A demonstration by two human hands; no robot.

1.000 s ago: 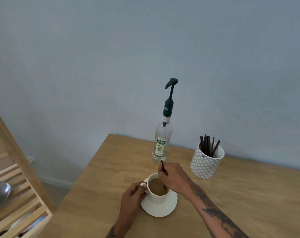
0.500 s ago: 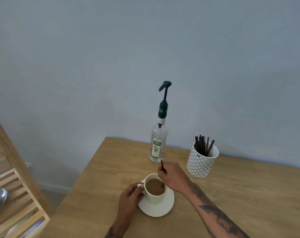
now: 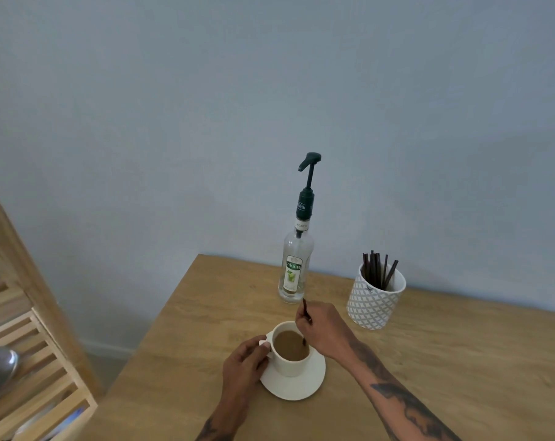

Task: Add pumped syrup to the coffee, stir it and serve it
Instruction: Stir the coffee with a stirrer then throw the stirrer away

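White cup (image 3: 290, 361) of coffee on saucer (image 3: 296, 381): left hand (image 3: 242, 366) grips its handle; right hand (image 3: 322, 329) pinches stirrer (image 3: 305, 310) dipped inside. Syrup bottle (image 3: 294, 268) just behind the right hand.

Dim, soft daylight; perhaps slight edge distortion

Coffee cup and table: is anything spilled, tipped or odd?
Nothing stands out. The cup sits upright on its saucer, the table around it looks dry, and the syrup bottle stands upright.
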